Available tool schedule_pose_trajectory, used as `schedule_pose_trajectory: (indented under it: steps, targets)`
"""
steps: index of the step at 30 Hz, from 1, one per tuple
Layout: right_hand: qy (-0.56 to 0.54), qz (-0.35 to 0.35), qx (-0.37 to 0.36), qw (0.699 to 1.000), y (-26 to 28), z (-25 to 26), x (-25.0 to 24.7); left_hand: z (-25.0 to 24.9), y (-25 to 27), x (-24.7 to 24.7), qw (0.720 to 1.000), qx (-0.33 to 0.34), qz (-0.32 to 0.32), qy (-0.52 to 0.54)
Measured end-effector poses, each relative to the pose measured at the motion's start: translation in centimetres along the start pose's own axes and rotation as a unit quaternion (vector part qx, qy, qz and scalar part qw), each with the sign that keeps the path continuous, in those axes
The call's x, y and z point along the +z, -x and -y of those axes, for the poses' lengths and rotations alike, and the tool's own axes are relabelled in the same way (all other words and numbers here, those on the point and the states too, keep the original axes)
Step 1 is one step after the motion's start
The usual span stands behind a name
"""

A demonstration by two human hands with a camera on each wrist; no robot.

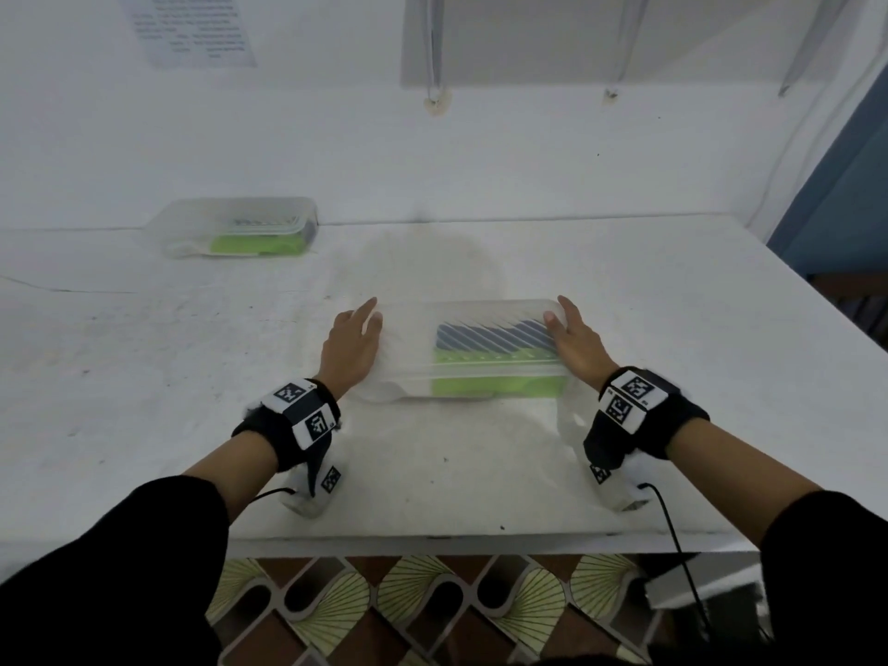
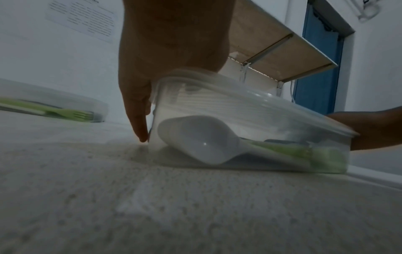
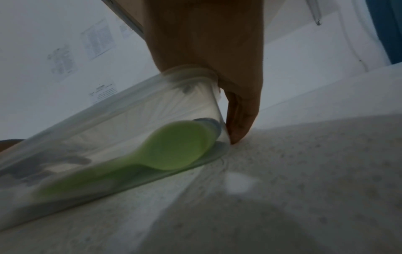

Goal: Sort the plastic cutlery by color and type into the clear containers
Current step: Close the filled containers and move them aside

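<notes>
clear plastic container [image 1: 480, 312], speckled matt table [image 1: 624, 305]

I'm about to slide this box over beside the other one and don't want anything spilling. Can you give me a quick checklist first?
1. Lid on the near box: ok, it covers the top.
2. Left hand against the box's left end: ok.
3. Right hand against the right end: ok.
4. Box flat on the table: cannot tell; the wrist views are blurred.
5. Far box clear of the path: ok, it sits at the back left.
6. Cutlery sorted inside: cannot tell; white spoon, green spoon and dark pieces show.
</notes>
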State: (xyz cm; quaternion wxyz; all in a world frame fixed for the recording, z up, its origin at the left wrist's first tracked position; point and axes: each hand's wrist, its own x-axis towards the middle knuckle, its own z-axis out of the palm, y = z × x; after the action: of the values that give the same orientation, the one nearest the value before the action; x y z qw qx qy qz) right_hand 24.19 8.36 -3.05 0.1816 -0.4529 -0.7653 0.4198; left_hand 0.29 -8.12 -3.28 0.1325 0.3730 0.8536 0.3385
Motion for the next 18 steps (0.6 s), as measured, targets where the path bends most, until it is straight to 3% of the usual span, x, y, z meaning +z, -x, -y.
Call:
schedule_pose_trajectory:
  steps: [8,14,18]
  targets:
    - [-0.006,0.041,-0.025,0.999,-0.6,-0.8,-0.4,0.3,0.1,0.1,0.999,-0.015,-0.015,0.034]
    - [0.037,0.001,-0.057,0.998,-1.3,-1.5,0.1,0.1,0.4,0.0,0.996,-0.043,-0.032,0.072]
    - [0.040,-0.065,-0.054,0.996,-0.9,-0.9,0.8,0.3,0.5,-0.2,0.987,-0.054,-0.033,0.150]
